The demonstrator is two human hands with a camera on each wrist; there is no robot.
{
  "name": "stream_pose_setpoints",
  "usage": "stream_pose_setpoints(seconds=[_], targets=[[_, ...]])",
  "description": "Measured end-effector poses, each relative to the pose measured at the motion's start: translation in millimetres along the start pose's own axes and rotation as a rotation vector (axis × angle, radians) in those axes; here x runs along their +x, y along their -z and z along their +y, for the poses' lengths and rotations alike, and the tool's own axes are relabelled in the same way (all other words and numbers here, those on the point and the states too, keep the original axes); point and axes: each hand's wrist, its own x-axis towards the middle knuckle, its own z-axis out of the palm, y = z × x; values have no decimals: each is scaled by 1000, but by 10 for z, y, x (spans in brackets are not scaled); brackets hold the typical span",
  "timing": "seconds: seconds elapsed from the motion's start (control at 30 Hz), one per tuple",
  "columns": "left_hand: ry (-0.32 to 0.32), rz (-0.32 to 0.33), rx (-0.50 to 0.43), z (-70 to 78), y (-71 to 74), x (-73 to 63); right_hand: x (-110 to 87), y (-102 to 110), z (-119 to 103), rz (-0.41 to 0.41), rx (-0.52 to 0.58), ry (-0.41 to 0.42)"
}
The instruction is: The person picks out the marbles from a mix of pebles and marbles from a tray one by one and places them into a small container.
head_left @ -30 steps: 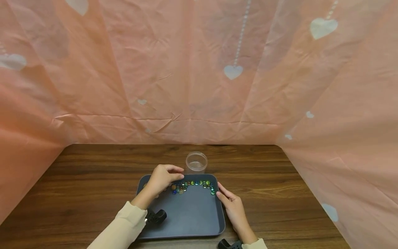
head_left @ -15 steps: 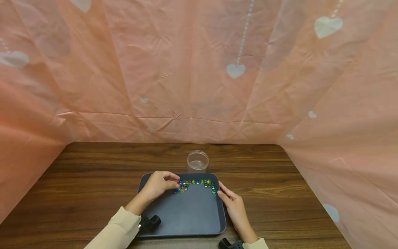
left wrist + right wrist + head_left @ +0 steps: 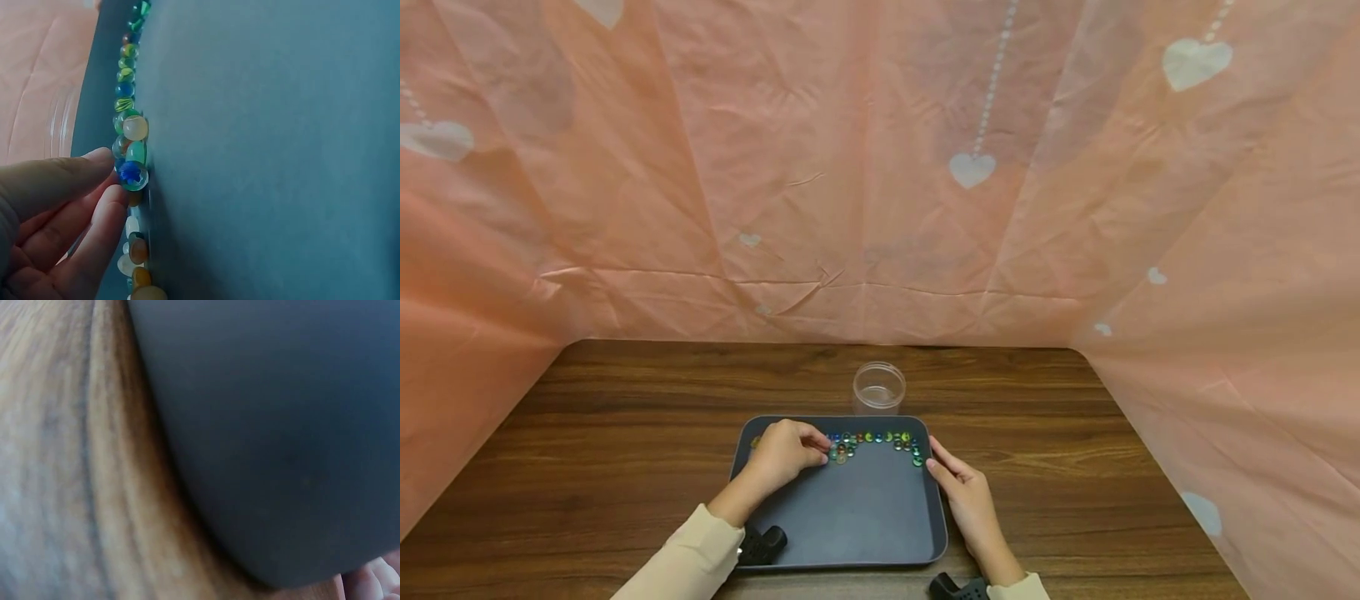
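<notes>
In the left wrist view, the thumb and fingertip of my left hand [image 3: 69,212] pinch at the near side of a clear marble with a blue centre [image 3: 132,176]. This hand [image 3: 784,458] reaches over the left part of a dark grey tray [image 3: 865,517] in the head view. Colourful glass marbles [image 3: 880,437] line the tray's far side, some bunched beside my fingertips. My right hand [image 3: 966,500] holds the tray's right rim, thumb at the edge and fingers along the outside; the right wrist view shows mostly the tray [image 3: 281,456], blurred.
A clear round jar [image 3: 880,387] stands open just behind the tray's far rim. White, amber and brown pieces [image 3: 139,250] lie farther along the marble row. The tray rests on a wooden table [image 3: 647,417], with a pink curtain [image 3: 850,208] around it.
My left hand has come down from near the jar towards the marbles on the tray's left, and its fingertips now cover the blue marble. The right hand stays at the rim.
</notes>
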Motion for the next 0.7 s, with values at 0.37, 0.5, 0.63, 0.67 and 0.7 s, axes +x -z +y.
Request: stream_pose_setpoints(seconds=[0.37, 0.5, 0.63, 0.67, 0.7], targets=[[-104, -22, 155, 17, -66, 7, 0, 3, 10, 0, 11, -6], [-144, -29, 197, 16, -40, 8, 9, 3, 16, 4, 18, -6], [-53, -55, 95, 41, 44, 38, 18, 6, 23, 9, 2, 2], [-9, -68, 25, 52, 73, 53, 18, 7, 23, 9, -3, 3], [36, -83, -52, 65, 105, 71, 18, 9, 23, 9, -6, 4]])
